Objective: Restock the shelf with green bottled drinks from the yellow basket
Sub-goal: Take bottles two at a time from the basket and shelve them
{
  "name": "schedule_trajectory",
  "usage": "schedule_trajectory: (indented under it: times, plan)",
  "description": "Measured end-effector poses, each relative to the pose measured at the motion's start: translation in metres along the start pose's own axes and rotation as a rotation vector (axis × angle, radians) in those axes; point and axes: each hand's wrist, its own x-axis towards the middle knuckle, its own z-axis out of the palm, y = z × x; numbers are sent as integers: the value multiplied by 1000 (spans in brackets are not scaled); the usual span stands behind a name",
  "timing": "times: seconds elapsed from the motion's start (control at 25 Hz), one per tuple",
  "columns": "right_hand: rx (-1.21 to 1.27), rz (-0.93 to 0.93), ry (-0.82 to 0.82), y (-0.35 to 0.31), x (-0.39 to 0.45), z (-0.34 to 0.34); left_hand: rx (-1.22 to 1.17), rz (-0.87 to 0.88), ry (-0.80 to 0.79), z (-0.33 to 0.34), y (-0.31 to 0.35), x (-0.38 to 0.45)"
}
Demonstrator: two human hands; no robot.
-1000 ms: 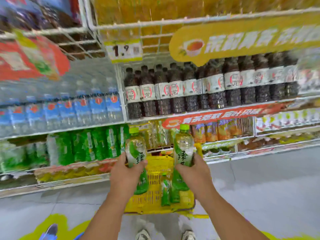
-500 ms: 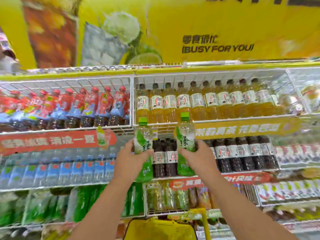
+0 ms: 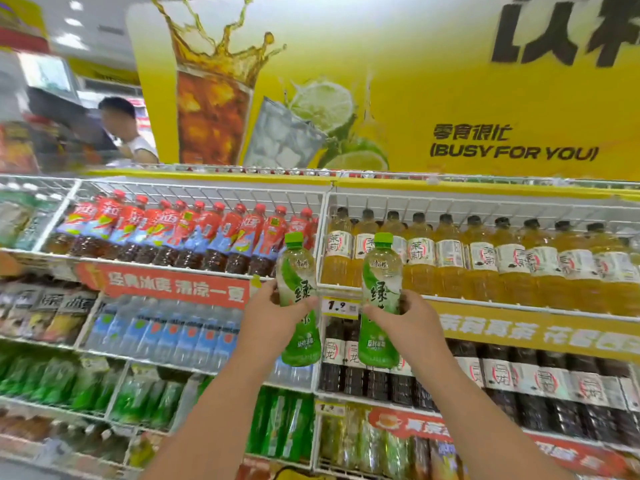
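I hold two green bottled drinks upright at chest height in front of the wire shelf (image 3: 322, 289). My left hand (image 3: 273, 317) grips the left green bottle (image 3: 299, 303) around its middle. My right hand (image 3: 405, 320) grips the right green bottle (image 3: 380, 299) the same way. Both bottles have green caps and green-and-white labels. They hover before the divider between the red-capped bottles and the amber tea bottles. A sliver of the yellow basket (image 3: 294, 475) shows at the bottom edge.
Red-capped bottles (image 3: 194, 233) fill the top left bay, amber tea bottles (image 3: 485, 258) the top right. Water bottles (image 3: 166, 334) and dark tea bottles (image 3: 519, 382) sit below. Green bottles (image 3: 280, 427) stand on a lower shelf. A person (image 3: 121, 129) stands behind at upper left.
Both hands have lifted the two green bottles up from the basket to the height of the upper shelves. My view has tilted upward, and the basket has dropped almost out of sight.
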Motion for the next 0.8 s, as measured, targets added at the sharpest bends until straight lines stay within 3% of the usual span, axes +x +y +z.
schedule_trajectory:
  times: [0.36, 0.8]
  plan:
    - [50, -3, -285, -23, -25, 142, 67, -155, 308, -145, -61, -37]
    - [125, -21, -478, -117, -117, 447, 130, -179, 495, -452, -133, -34]
